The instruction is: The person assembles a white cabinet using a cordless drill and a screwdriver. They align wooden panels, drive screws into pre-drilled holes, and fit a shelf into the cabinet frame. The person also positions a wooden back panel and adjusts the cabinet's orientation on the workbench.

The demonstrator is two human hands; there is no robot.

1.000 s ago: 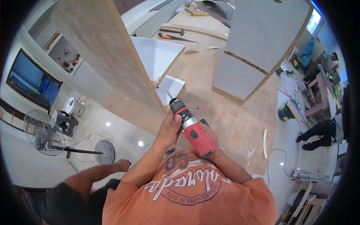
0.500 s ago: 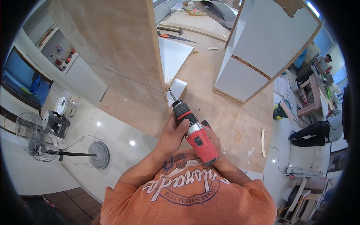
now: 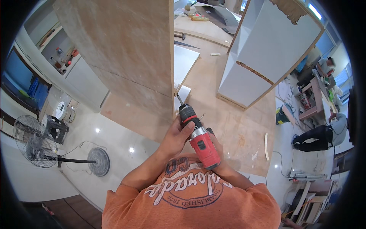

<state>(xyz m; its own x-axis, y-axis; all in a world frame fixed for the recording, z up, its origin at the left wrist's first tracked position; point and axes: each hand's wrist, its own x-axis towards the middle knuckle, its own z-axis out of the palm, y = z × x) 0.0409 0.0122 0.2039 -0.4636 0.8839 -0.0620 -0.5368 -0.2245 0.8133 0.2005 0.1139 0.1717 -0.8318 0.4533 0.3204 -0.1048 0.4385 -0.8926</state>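
A red cordless drill [image 3: 204, 148] with a black chuck is held in front of my chest, its bit pointing away from me. My left hand [image 3: 177, 133] closes on its front part, the thumb along the side and the other fingers hidden beneath. Behind the drill body, my right hand [image 3: 217, 145] grips the handle, mostly out of sight. The bit's tip meets or nearly meets the edge of a tall brown wooden panel [image 3: 126, 57], near a small pale joint. A thin screw-like piece [image 3: 203, 116] sticks out beside the chuck; what holds it is hidden.
A white cabinet unit [image 3: 263, 57] stands right of the panel on brown floor boarding [image 3: 225, 126]. Farther off lie a hammer [image 3: 180, 36] and a pale strip [image 3: 267, 147]. A standing fan [image 3: 36, 141] is left; a person [image 3: 320, 131] bends at the right, another [image 3: 326, 66] beyond.
The panel's edge has shifted right in view, covering more of the hammer and the saw. The drill's bit is closer to that edge. Both hands keep their hold.
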